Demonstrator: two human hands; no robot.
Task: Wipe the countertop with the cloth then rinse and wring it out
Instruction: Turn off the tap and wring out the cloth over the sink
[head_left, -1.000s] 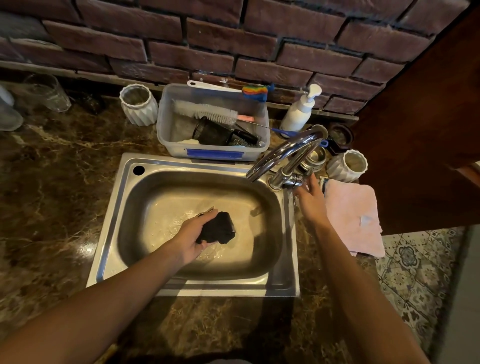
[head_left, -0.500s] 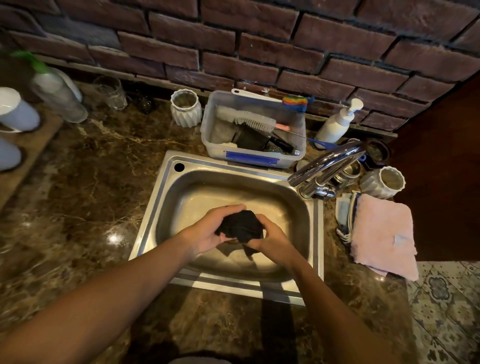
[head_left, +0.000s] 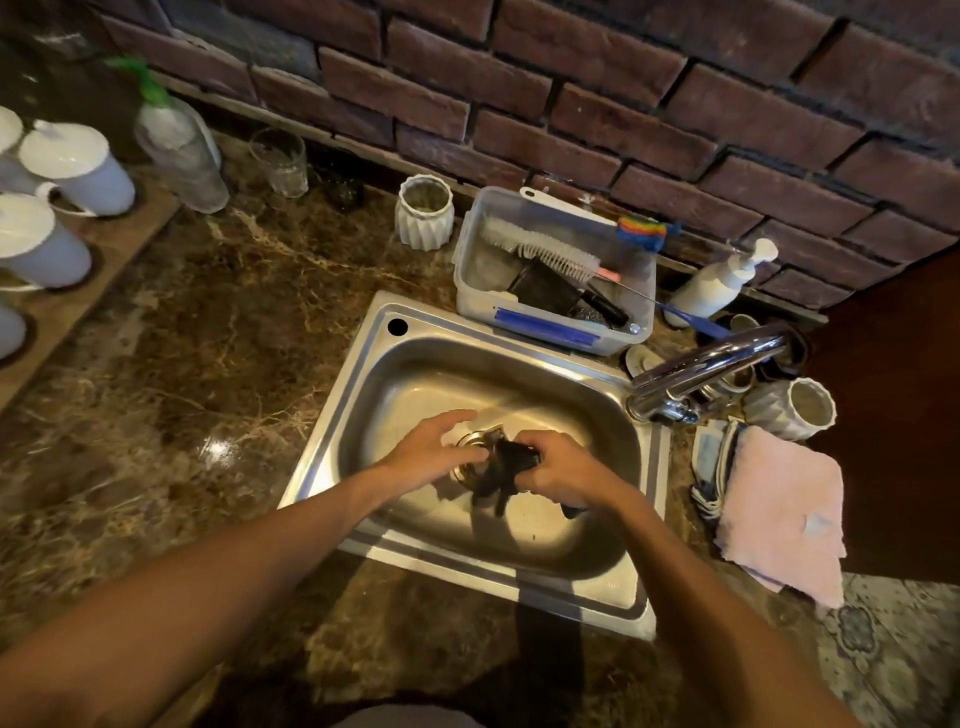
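Observation:
A small dark cloth is bunched between both hands over the drain of the steel sink. My left hand grips its left end and my right hand is closed around its right end; twisted tails of cloth hang down below them. The chrome faucet arches from the sink's right rim, and I see no water running. The brown marble countertop spreads to the left of the sink.
A clear plastic tub with brushes stands behind the sink, a soap pump bottle beside it. White ribbed cups, a pink towel, a glass, a plastic bottle and white lidded mugs ring the counter.
My right hand left the faucet handle and joined the left on the cloth. Both hands now twist it lower over the drain, and my view has shifted left.

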